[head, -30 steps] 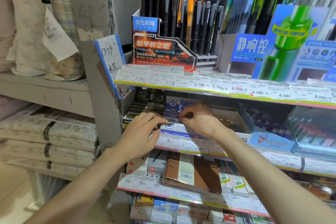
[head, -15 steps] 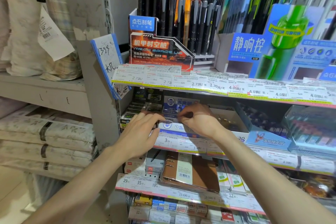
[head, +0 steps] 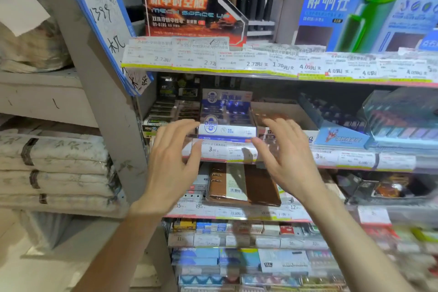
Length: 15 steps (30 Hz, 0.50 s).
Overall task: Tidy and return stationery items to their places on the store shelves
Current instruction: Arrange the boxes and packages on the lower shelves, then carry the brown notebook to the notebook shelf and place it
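Store shelving, stationery section, seen from the head camera.

Item 1: blue-and-white display box (head: pixel 227 129), open-topped, holding rows of dark blue packs. Location: second shelf (head: pixel 331 161) from the top of the view, at its front edge, directly above a price tag reading 3.00 (head: pixel 212 149).

Item 2: left hand (head: pixel 171 165). Fingers spread and released, grasping nothing; fingertips reach toward the box's left front corner. Contact with the box cannot be told through the motion blur.

Item 3: right hand (head: pixel 288 161). Fingers spread and released, grasping nothing; positioned just beside the box's right front corner, in front of a cardboard tray (head: pixel 296 114).

Item 4: brown ring binder (head: pixel 241 185) with a white barcode label, lying flat on the shelf below, between the two forearms.

Item 5: orange-and-black pen display (head: pixel 194 12) on the top shelf, dark pens standing upright behind it.

Item 6: blue-and-green pen display (head: pixel 355 12), to the right on the same shelf.

Item 7: strip of price labels (head: pixel 260 61) along the top shelf edge, yellow-trimmed.

Item 8: handwritten sign (head: pixel 111 35), white with blue border, hung tilted on the grey upright.

Item 9: folded bedding (head: pixel 54 168), stacked on the adjoining shelves to the left.

Item 10: light blue boxes (head: pixel 343 135), right of the cardboard tray.
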### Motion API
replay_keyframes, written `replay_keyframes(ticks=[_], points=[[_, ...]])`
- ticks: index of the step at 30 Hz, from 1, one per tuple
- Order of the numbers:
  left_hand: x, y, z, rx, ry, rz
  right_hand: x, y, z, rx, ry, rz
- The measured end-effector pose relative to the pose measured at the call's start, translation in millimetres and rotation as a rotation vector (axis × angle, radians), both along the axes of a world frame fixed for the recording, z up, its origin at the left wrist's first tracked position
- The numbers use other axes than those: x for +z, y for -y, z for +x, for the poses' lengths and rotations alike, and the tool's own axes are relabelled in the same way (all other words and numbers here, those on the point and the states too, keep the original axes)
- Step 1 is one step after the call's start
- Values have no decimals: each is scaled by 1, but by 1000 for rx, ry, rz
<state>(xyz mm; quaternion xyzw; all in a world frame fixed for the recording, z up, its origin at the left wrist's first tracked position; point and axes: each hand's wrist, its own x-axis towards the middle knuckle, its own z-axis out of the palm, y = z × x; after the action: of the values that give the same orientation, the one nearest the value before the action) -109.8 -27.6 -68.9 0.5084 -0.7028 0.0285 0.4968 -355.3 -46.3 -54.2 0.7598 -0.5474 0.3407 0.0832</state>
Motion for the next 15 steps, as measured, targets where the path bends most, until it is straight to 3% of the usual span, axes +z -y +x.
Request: replay_keyframes(ticks=[8,15], points=[[-73,-35,-18,-44,-117,23,-84,-76,-29,-83,218,3],[-125,-58,-39,130,-306,384,-146,-98,-50,-266,512,433]])
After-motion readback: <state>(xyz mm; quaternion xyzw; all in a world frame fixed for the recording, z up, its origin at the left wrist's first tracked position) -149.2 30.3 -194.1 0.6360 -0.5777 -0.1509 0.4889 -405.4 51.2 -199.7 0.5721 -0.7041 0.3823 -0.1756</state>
